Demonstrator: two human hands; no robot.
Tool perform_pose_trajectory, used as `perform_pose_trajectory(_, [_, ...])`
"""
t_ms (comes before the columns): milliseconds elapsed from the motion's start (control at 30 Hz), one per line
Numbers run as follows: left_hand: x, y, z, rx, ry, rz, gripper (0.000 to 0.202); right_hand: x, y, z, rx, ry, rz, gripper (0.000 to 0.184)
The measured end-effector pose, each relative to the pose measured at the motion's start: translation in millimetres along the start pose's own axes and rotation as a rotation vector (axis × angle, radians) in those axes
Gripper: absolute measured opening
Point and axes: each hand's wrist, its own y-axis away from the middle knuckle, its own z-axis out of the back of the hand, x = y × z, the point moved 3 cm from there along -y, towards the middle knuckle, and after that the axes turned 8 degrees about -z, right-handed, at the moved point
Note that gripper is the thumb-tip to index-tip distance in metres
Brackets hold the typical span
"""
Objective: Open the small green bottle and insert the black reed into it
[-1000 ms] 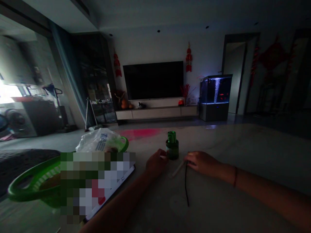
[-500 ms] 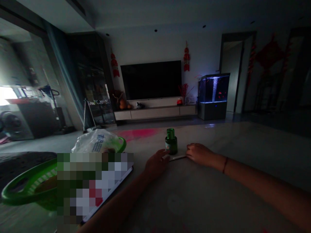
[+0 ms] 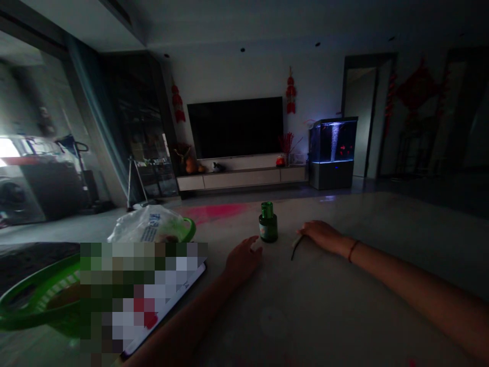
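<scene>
A thin strip (image 3: 295, 248) is pinched by the fingers of the right hand (image 3: 321, 237), and its dark end is left slanting down toward the table (image 3: 344, 306). By the left hand (image 3: 243, 259) nothing is seen to be grasped; its thumb and forefinger are spread apart. Between the two sets of fingers, slightly beyond the left ones, a green bottle (image 3: 268, 230) is stood upright; whether it is touched cannot be told. The strip is probably best gripped lightly near its end, so that the free length is not bent, and the bottle is best not brushed. To the left of the left fingers, a green basket (image 3: 23, 324), a plastic bag (image 3: 148, 224) and a flat pale thing (image 3: 168, 307) are placed; leftward reach is likely hampered by them.
</scene>
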Motion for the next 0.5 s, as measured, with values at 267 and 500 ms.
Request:
perform_pose_trajectory(267, [-0.3,1.2,0.8,-0.029,0.015,-0.030,0.030,26.3,-25.3,-5.3,-0.038,0.301,0.356,0.026])
perform_pose_trajectory(500, [-0.9,2.3,0.8,-0.026,0.022,-0.061,0.023,34.2,-29.4,-0.6,-0.009,0.169,0.203,0.029])
